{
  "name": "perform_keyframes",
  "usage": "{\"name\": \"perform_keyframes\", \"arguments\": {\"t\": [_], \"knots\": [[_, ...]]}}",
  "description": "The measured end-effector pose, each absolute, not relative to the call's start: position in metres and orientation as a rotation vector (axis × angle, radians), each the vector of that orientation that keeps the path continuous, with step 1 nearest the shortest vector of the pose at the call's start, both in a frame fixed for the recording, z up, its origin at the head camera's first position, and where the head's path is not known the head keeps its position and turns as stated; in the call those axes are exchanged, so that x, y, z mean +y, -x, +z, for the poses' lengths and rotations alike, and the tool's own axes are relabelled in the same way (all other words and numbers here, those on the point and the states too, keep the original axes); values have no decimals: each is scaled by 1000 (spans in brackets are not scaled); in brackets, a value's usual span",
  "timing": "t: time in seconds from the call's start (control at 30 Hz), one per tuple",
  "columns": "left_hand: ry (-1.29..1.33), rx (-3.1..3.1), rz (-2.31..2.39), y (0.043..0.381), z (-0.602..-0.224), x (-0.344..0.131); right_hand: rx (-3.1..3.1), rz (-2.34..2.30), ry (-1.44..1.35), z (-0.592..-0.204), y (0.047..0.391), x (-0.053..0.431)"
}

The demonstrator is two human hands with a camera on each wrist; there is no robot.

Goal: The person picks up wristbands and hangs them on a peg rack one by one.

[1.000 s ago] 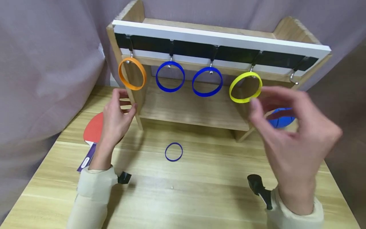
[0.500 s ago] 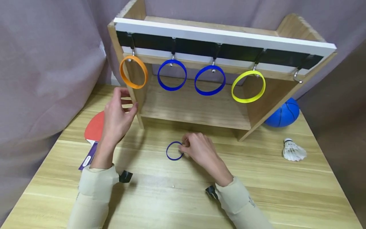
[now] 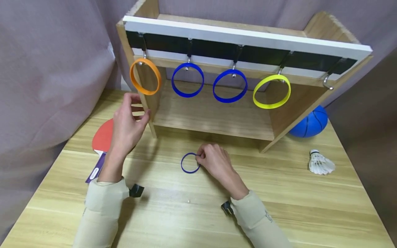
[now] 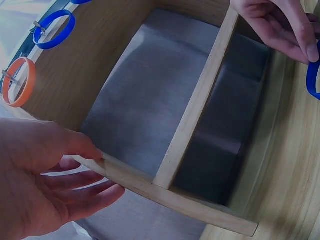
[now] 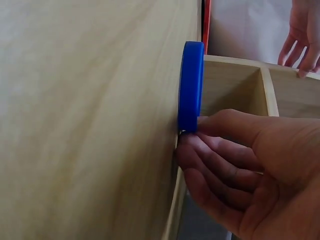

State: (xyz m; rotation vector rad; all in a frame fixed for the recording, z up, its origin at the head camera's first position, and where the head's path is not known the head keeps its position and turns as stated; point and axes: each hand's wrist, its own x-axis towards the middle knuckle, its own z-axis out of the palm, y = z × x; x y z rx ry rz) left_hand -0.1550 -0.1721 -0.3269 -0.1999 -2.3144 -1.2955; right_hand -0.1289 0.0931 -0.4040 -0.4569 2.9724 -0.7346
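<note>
My left hand (image 3: 125, 129) grips the front edge of the left side panel of a wooden shelf (image 3: 214, 121), thumb on one side and fingers on the other. On the table before the shelf, my right hand (image 3: 216, 162) pinches the right side of a blue wristband (image 5: 191, 85) between thumb and fingertips. Hooks along the shelf's top rail carry an orange wristband (image 3: 150, 92), two blue ones, the left (image 3: 187, 95) and the right (image 3: 228, 100), and a yellow wristband (image 3: 271, 106). The rightmost hook (image 3: 326, 82) is bare.
A red table tennis bat (image 3: 103, 136) lies left of the shelf, partly behind my left arm. To the right are a blue ball (image 3: 311, 122), partly behind the side panel, and a white shuttlecock (image 3: 321, 162). Grey cloth (image 3: 56, 69) hangs behind and beside the table.
My right hand has left the yellow wristband hanging on its hook, come down to the table and taken hold of the blue wristband there. My left hand keeps its place on the side panel.
</note>
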Motion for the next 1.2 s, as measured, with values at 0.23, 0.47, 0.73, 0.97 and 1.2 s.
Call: {"name": "perform_keyframes", "arguments": {"t": [0.23,0.47,0.73,0.97,1.2], "knots": [[204,-2311,-1298,155,-327,-172,3009,-793,507,-401,127,97],[199,-2318,-1310,156,-328,-170,3052,-832,595,-386,121,101],[195,-2320,-1301,153,-327,-172,3228,-1000,840,-320,99,144],[189,-2321,-1296,153,-325,-173,3701,-1222,894,-227,69,189],[204,-2321,-1283,152,-328,-172,4126,-1436,452,-198,82,226]]}}
